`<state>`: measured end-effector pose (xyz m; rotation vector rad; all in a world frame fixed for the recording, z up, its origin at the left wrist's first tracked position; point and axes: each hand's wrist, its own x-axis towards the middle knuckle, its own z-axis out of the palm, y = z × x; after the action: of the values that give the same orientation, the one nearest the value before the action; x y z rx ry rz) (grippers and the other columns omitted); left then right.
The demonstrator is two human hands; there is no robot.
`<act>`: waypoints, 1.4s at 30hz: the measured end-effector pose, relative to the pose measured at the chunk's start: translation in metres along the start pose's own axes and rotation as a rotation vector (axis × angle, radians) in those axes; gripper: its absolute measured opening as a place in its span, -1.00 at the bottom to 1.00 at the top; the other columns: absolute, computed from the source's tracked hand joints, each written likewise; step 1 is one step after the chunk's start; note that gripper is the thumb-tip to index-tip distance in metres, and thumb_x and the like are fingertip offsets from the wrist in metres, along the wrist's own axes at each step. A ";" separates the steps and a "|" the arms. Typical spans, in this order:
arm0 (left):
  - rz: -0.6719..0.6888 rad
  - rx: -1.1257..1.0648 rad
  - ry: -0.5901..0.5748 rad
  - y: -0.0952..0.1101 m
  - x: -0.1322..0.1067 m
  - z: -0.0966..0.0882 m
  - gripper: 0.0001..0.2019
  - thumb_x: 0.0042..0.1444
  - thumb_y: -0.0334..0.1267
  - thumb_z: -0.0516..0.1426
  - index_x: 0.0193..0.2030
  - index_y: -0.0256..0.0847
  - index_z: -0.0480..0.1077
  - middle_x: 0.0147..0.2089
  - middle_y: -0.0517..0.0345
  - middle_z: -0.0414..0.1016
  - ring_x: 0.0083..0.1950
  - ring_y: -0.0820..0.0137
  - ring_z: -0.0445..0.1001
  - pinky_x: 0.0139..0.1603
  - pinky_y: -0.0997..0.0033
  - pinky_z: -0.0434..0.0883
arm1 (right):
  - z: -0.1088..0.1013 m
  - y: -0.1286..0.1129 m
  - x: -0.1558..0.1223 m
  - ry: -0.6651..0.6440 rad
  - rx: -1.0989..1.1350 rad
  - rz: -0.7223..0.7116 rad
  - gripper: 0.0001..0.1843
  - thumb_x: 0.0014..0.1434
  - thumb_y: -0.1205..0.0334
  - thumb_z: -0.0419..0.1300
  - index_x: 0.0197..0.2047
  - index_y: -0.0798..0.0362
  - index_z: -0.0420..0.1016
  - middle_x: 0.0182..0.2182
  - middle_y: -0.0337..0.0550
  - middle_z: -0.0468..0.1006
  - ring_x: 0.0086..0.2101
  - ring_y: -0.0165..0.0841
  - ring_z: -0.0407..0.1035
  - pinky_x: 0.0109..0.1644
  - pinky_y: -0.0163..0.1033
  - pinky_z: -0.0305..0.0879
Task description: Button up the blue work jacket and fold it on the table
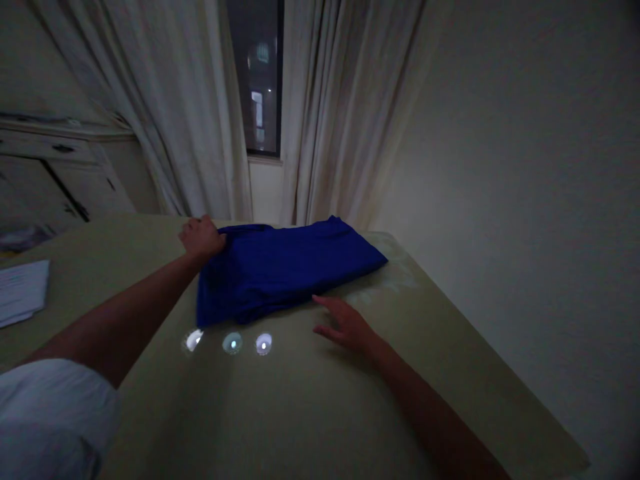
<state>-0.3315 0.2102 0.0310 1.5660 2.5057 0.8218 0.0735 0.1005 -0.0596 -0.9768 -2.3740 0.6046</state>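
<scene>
A folded dark blue cloth (285,267) lies on a pale table (310,407) near its far edge. My left hand (201,238) reaches across and is closed on the cloth's far left corner. My right hand (345,323) rests on the table just in front of the cloth's near edge, fingers stretched out and apart, holding nothing.
White curtains (330,113) hang behind the table on either side of a dark window (257,80). A pale cabinet (55,173) stands at the left. Folded white paper or cloth (20,290) lies at the table's left edge. Three light spots (233,343) glint on the tabletop.
</scene>
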 end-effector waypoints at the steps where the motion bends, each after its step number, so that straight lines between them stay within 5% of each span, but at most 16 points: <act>1: 0.065 0.088 0.054 -0.018 -0.003 0.001 -0.27 0.29 0.02 0.22 0.47 -0.35 0.22 0.42 -0.29 0.37 0.47 -0.29 0.21 0.34 -0.26 0.33 | 0.010 0.003 0.004 0.059 -0.032 0.001 -0.39 0.42 -0.12 0.16 0.45 -0.15 0.31 0.32 -0.04 0.46 0.27 -0.13 0.38 0.40 0.05 0.28; 5: 0.269 0.311 -0.206 -0.060 -0.048 0.043 -0.30 0.42 0.15 -0.05 0.60 -0.08 0.03 0.63 -0.22 -0.06 0.59 -0.26 -0.02 0.46 -0.43 0.05 | 0.030 0.023 0.008 0.106 -0.137 0.103 -0.44 0.41 -0.02 0.17 0.38 0.00 0.38 0.27 0.13 0.46 0.26 -0.06 0.37 0.37 0.17 0.29; 8: 0.277 0.342 -0.196 -0.058 -0.069 0.067 -0.34 0.45 0.03 -0.14 0.59 -0.18 0.07 0.64 -0.27 -0.12 0.62 -0.23 -0.12 0.49 -0.46 -0.12 | 0.032 0.024 0.009 0.106 -0.167 0.055 -0.48 0.42 0.03 0.16 0.37 -0.01 0.37 0.25 0.11 0.46 0.25 -0.08 0.36 0.37 0.17 0.29; 11: 0.379 0.186 -0.110 -0.017 -0.075 0.070 -0.38 0.44 -0.14 -0.14 0.57 -0.31 0.10 0.61 -0.27 -0.02 0.61 -0.07 -0.02 0.55 -0.29 -0.16 | 0.031 0.014 0.012 0.144 -0.207 -0.001 -0.58 0.43 0.08 0.15 0.29 -0.01 0.42 0.16 0.10 0.51 0.16 -0.07 0.41 0.29 0.15 0.35; 14: 0.621 -0.064 -0.141 0.055 -0.096 0.081 -0.38 0.41 0.00 -0.02 0.54 -0.12 0.18 0.59 -0.08 0.12 0.59 0.01 0.05 0.59 -0.20 -0.29 | 0.031 0.007 0.012 0.182 -0.254 -0.056 -0.75 0.43 0.10 0.14 0.08 0.01 0.48 -0.04 0.07 0.56 -0.01 -0.09 0.47 0.12 0.08 0.45; 18: 0.927 -0.329 -0.304 0.138 -0.143 0.129 -0.26 0.15 0.13 0.31 0.46 0.08 0.32 0.58 -0.04 0.13 0.62 -0.16 -0.09 0.51 -0.29 -0.60 | 0.030 0.016 0.000 0.385 -0.277 -0.172 -0.89 0.40 0.13 0.15 -0.12 -0.03 0.37 -0.25 -0.04 0.52 -0.18 -0.16 0.47 -0.06 -0.04 0.47; 21: 0.936 -0.387 -0.299 0.158 -0.157 0.165 -0.42 0.13 0.01 0.36 0.30 0.03 0.50 0.53 -0.10 0.24 0.62 -0.21 -0.10 0.46 -0.22 -0.69 | 0.025 0.026 -0.009 0.547 -0.240 -0.060 -0.85 0.38 0.09 0.16 -0.15 -0.06 0.27 -0.30 -0.13 0.46 -0.32 -0.24 0.44 -0.22 -0.14 0.44; 26: 0.898 -0.349 -0.292 0.124 -0.112 0.174 -0.73 0.25 -0.17 0.23 0.06 -0.04 0.62 0.45 0.00 0.39 0.60 0.05 0.04 0.57 0.01 -0.52 | 0.016 0.029 -0.013 0.574 -0.082 0.266 -0.76 0.39 -0.03 0.14 -0.12 -0.07 0.24 -0.40 -0.28 0.37 -0.46 -0.34 0.33 -0.37 -0.24 0.31; 34: 0.710 0.161 -0.355 -0.004 -0.006 0.114 -0.49 0.31 -0.17 0.08 0.37 -0.11 0.42 0.59 0.03 0.13 0.63 0.06 -0.06 0.60 -0.18 -0.28 | 0.019 0.025 -0.010 0.445 -0.017 0.233 -0.80 0.36 0.02 0.14 -0.15 -0.06 0.26 -0.42 -0.27 0.37 -0.45 -0.35 0.31 -0.35 -0.26 0.29; 39: 0.573 0.301 -0.322 -0.034 0.004 0.092 -0.48 0.36 -0.19 -0.02 0.41 -0.16 0.36 0.60 -0.01 0.10 0.62 0.00 -0.04 0.55 -0.29 -0.09 | 0.020 0.021 -0.003 0.374 -0.083 0.183 -0.85 0.35 0.08 0.11 -0.15 -0.05 0.29 -0.39 -0.23 0.43 -0.43 -0.35 0.33 -0.32 -0.25 0.27; 42: 0.687 0.262 -0.413 -0.031 -0.009 0.081 -0.44 0.41 -0.17 -0.09 0.49 -0.14 0.25 0.60 0.03 0.10 0.62 0.13 -0.02 0.57 -0.04 0.00 | 0.020 0.018 -0.001 0.335 -0.111 0.148 -0.88 0.35 0.12 0.10 -0.12 -0.04 0.32 -0.36 -0.22 0.46 -0.42 -0.34 0.35 -0.29 -0.24 0.28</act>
<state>-0.3257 0.2242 -0.0549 2.4339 1.8389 0.1549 0.0717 0.1073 -0.0854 -1.2072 -2.0680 0.3325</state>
